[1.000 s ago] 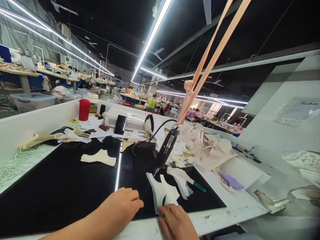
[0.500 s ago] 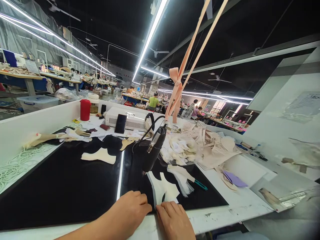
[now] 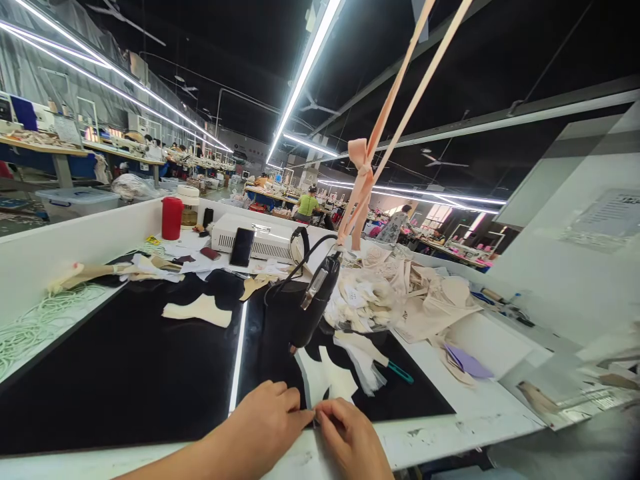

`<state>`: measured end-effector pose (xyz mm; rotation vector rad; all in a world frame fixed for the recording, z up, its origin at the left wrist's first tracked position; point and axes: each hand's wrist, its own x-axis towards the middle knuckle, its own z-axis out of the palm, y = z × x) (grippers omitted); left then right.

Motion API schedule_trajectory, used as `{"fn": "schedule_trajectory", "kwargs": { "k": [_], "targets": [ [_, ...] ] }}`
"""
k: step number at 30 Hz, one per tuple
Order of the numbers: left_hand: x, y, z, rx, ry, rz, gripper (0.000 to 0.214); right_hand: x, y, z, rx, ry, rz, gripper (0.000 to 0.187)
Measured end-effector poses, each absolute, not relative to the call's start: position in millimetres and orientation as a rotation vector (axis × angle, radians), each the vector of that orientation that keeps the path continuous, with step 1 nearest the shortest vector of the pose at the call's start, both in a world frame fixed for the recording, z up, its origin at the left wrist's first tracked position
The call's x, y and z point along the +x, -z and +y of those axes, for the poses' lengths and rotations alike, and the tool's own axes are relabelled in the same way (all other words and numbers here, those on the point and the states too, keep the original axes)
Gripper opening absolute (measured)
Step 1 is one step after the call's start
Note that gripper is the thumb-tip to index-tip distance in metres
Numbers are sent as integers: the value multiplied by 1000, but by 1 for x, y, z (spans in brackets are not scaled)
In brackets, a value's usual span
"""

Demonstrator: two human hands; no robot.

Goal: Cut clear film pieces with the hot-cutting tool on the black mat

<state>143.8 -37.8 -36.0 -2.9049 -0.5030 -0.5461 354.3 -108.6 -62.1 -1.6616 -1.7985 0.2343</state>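
My left hand [image 3: 273,423] and my right hand [image 3: 353,437] meet fingertip to fingertip at the front edge of a black mat [image 3: 150,373]. Both are closed in a pinch at the lower end of a white cut fabric piece [image 3: 311,373]; what exactly sits between the fingertips is small and mostly hidden. Beside it lies a cream cut piece [image 3: 339,375], just beyond my right hand. A black handheld tool [image 3: 315,300] hangs from a peach strap [image 3: 361,170] over the mat, tip pointing down above these pieces.
A teal-handled tool [image 3: 401,372] rests by more cut pieces [image 3: 367,360] on the right. One cream piece [image 3: 197,311] lies alone on the left. Behind stand a white box [image 3: 270,240], a phone [image 3: 242,247] and a red container [image 3: 171,218]. Beige garments [image 3: 430,300] are heaped at right.
My right hand has gone from lying fairly flat on the pieces to a pinch, its fingertips now meeting my left ones. The hanging tool appears slightly farther right.
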Motion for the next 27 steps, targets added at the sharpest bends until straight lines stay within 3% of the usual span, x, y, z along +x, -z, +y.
{"fn": "schedule_trajectory", "kwargs": {
  "k": [8, 21, 27],
  "targets": [
    [154, 42, -37, -2980, 545, -588, 28, 357, 51, -103, -1663, -513, -1582, 30],
    [149, 32, -36, -3172, 630, -678, 17, 363, 10, -79, -1458, -544, -1221, 53],
    [149, 36, -34, -3243, 660, -738, 18, 337, -12, -88, -1240, -567, -1145, 43]
  ]
}}
